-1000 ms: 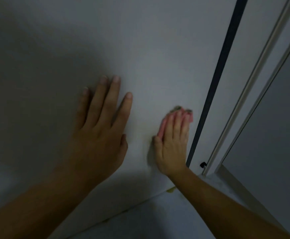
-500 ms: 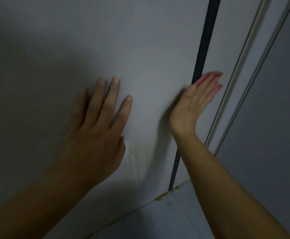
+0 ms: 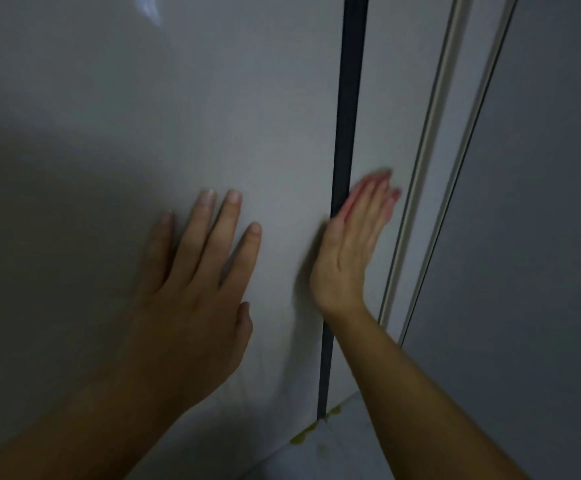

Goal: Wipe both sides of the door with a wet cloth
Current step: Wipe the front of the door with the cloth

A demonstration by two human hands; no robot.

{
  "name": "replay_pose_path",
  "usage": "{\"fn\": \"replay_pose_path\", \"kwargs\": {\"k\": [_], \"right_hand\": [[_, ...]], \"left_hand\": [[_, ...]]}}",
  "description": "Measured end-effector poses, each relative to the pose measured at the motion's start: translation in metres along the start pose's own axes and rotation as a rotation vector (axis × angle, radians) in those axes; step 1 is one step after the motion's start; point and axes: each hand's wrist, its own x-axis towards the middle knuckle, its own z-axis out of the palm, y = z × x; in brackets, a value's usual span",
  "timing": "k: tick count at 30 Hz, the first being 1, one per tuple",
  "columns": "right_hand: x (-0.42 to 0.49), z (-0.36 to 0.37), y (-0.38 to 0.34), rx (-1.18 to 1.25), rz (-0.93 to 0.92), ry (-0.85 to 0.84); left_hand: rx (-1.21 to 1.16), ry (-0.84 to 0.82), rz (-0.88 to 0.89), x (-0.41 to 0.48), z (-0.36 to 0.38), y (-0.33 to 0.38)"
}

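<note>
Door (image 3: 213, 116): pale grey, smooth, filling left and centre of frame, dark edge strip (image 3: 348, 98) mid-frame. My left hand (image 3: 192, 299) flat on it, fingers spread; right hand (image 3: 348, 251), fingers straight, presses blurred pink cloth (image 3: 353, 199) at that edge.

Dark vertical strip (image 3: 349, 98) runs top to bottom, meets the floor (image 3: 337, 455). Right of it a pale panel (image 3: 403, 81), then two white trim mouldings (image 3: 445, 98) (image 3: 490, 116) side by side, slanting. Grey wall (image 3: 559, 237) fills the right edge. Floor is pale, with a yellowish stain (image 3: 303, 436) at the strip's base.
</note>
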Motion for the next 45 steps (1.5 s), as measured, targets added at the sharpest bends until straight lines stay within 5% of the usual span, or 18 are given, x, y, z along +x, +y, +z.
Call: {"fn": "replay_pose_path", "kwargs": {"k": [4,9,12,17,20,26,32,38,43,45], "right_hand": [[0.010,-0.008,0.005,-0.024,0.155,-0.023],[0.107,-0.021,-0.035,-0.078,-0.115,0.068],[0.076,-0.018,0.001,-0.126,-0.164,0.041],[-0.080,-0.008,0.093,-0.134,0.217,-0.154],[-0.086,-0.005,0.094,-0.040,0.389,-0.134],[-0.110,0.011,0.072,-0.042,0.102,-0.130],[-0.181,0.016,0.117,0.150,0.619,-0.127],[-0.173,0.024,0.082,0.060,0.204,-0.160],[-0.227,0.018,0.144,0.218,0.784,-0.196],[-0.210,0.015,0.149,0.283,0.859,-0.178]], "left_hand": [[0.029,-0.025,0.008,0.012,-0.005,0.002],[0.042,-0.050,0.011,0.013,0.002,0.003],[0.056,-0.036,0.001,0.012,0.004,0.004],[0.046,-0.053,0.056,0.003,0.013,0.012],[0.029,-0.068,0.094,-0.011,0.026,0.023],[0.026,-0.098,0.129,-0.021,0.042,0.042],[-0.020,-0.098,0.172,-0.037,0.053,0.050],[-0.044,-0.135,0.191,-0.047,0.066,0.068],[-0.059,-0.127,0.196,-0.050,0.073,0.074],[-0.067,-0.132,0.202,-0.054,0.077,0.079]]}}
